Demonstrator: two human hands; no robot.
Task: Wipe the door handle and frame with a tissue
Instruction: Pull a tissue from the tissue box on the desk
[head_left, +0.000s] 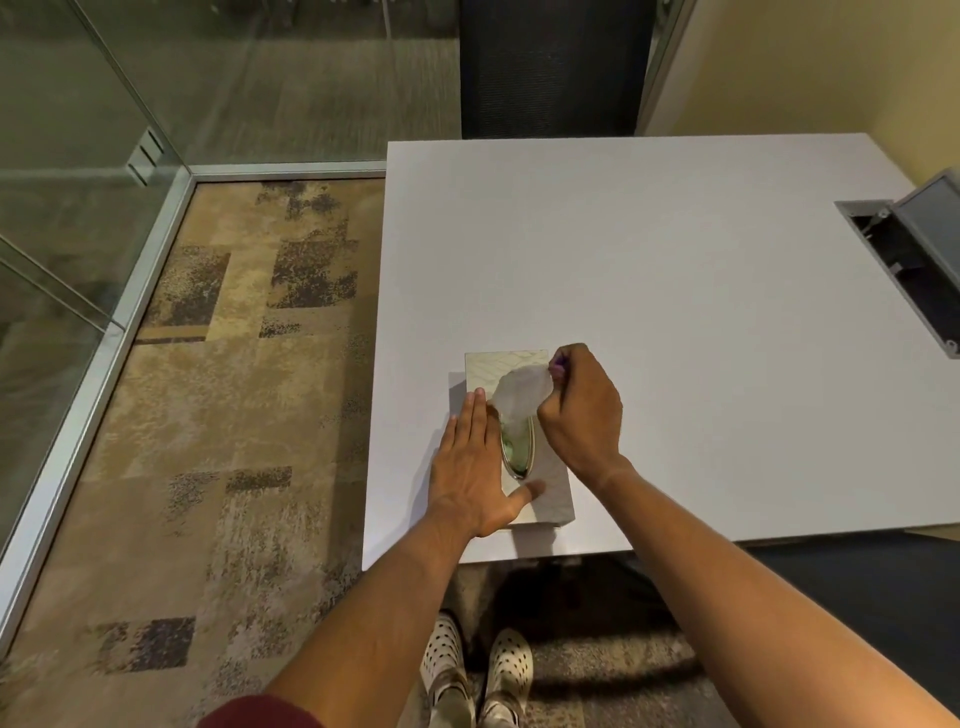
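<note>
A pale tissue box (550, 493) with an oval slot lies near the front left corner of the white table (675, 291). My left hand (475, 467) rests flat on the box's left side, fingers together and thumb spread. A white tissue (519, 396) sticks up out of the slot. My right hand (582, 405) pinches the tissue's top edge between thumb and fingers, just above the box. No door handle is in view.
A glass partition with a metal frame (111, 332) runs along the left, over patterned carpet. A dark chair back (550, 67) stands behind the table. An open cable hatch (904, 270) sits at the table's right edge. My feet show below the table edge.
</note>
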